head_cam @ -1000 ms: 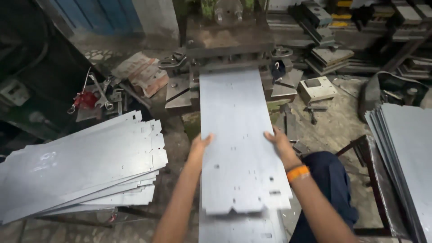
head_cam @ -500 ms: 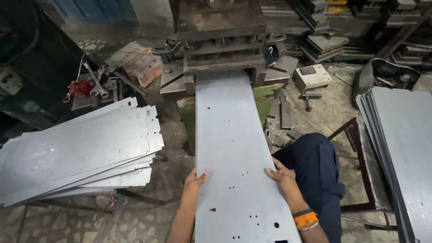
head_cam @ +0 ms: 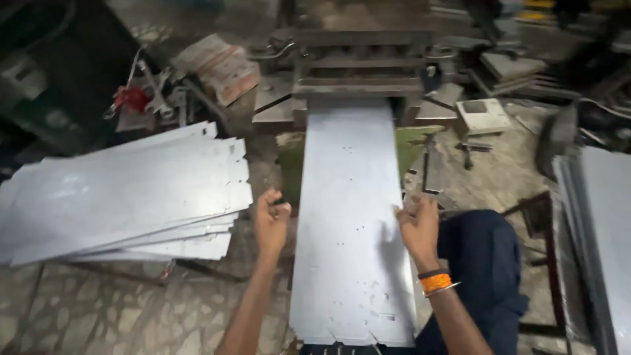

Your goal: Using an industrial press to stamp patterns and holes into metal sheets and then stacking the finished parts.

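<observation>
- Lower centre of the frame: a long, narrow sheet-metal panel (head_cam: 351, 236), dull grey and smooth, with small punched holes scattered over it and a notched near edge, runs from the bottom edge up the middle.
- The left hand (head_cam: 271, 220) is curled around the panel's left edge, fingers clenched on it just left of centre.
- The right hand (head_cam: 418, 225) grips the opposite edge, fingers folded over the metal; an orange wristband (head_cam: 436, 283) with a dark band above it circles the wrist.
- Lower right: a knee in dark blue trousers (head_cam: 483, 256) sits just beside the panel.
- Left of the frame: a stack of flat metal sheets (head_cam: 125, 190), the same pale grey, fanned unevenly, with notched right edges, over a mottled stone floor (head_cam: 98, 309).
- Right edge: another pile of grey sheets (head_cam: 601, 230), seen edge-on.
- Upper centre: the panel's far end lies under the dark, rusty steel press machine (head_cam: 358, 72), blocky and layered.
- Upper left: a red tool (head_cam: 131, 98) among metal clutter; it is blurred.
</observation>
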